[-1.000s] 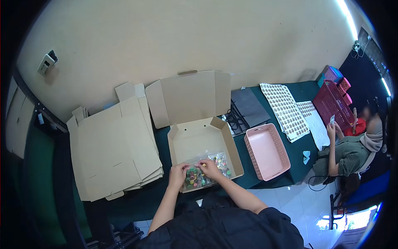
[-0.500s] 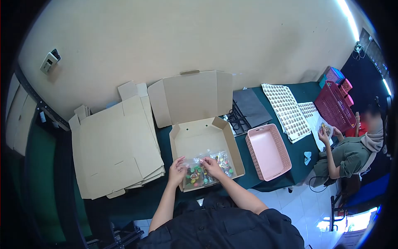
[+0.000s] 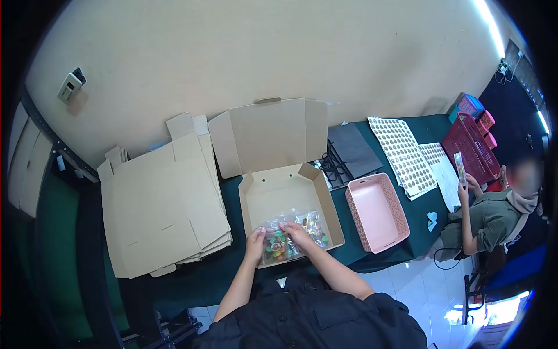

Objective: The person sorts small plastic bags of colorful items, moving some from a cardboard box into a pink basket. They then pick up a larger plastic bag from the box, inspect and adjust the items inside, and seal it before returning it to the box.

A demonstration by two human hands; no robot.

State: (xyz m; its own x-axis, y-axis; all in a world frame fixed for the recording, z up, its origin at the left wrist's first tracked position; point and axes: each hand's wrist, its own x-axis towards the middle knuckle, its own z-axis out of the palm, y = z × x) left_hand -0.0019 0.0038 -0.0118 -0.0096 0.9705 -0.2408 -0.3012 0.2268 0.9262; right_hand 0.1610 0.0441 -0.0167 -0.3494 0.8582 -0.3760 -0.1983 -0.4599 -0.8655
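An open cardboard box [image 3: 273,180] stands before me with its lid [image 3: 268,134] raised against the wall. Clear plastic bags of small, colourful wrapped sweets lie in its near part. My left hand [image 3: 254,246] pinches the upper left edge of the left bag of sweets [image 3: 276,245]. Along the same bag's top, my right hand [image 3: 297,235] closes finger and thumb on the plastic. Another bag of sweets [image 3: 317,227] lies to the right, partly covered by my right hand and wrist.
Flattened cardboard boxes [image 3: 165,203] are stacked on the left. To the right are black paper bags [image 3: 351,151], a pink basket [image 3: 378,215], sticker sheets [image 3: 402,157] and a maroon basket [image 3: 468,148]. A co-worker [image 3: 488,212] at far right holds a small packet [image 3: 460,168].
My left hand has moved slightly right and closed on the bag's edge. My right hand stays almost in place. The co-worker has raised a packet upright.
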